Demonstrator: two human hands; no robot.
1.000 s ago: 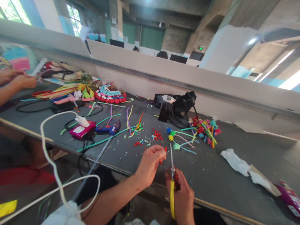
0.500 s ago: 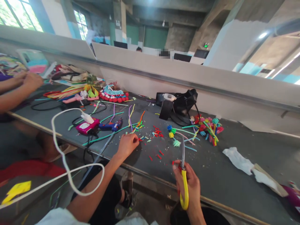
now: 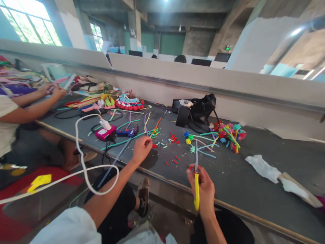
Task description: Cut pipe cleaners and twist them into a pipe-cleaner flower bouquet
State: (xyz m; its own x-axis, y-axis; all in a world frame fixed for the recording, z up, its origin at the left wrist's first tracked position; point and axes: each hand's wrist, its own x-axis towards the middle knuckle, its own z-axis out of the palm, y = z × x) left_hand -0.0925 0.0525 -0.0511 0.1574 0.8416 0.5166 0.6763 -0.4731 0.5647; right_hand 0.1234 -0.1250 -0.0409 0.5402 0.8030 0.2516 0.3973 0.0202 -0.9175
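My left hand (image 3: 142, 149) reaches onto the dark table (image 3: 228, 183), its fingers pinched together at a red pipe-cleaner piece (image 3: 155, 146). My right hand (image 3: 203, 188) is near the table's front edge, wrapped round yellow-handled scissors (image 3: 196, 176) whose blades point up and away from me. Short red cut bits (image 3: 174, 161) lie scattered between both hands. Pipe-cleaner flowers (image 3: 230, 132) lie in a bunch further back on the right.
A blue glue gun (image 3: 127, 132) and a pink power strip (image 3: 105, 133) with a white cable (image 3: 83, 162) lie to the left. A black bag (image 3: 200, 110) stands at the back. White paper scraps (image 3: 264, 167) are on the right. Another person's hands (image 3: 52, 90) work at far left.
My left hand left the scissors and reached forward-left to the red piece on the table. The right hand with the scissors stayed near the front edge. Red cut bits now lie on the table.
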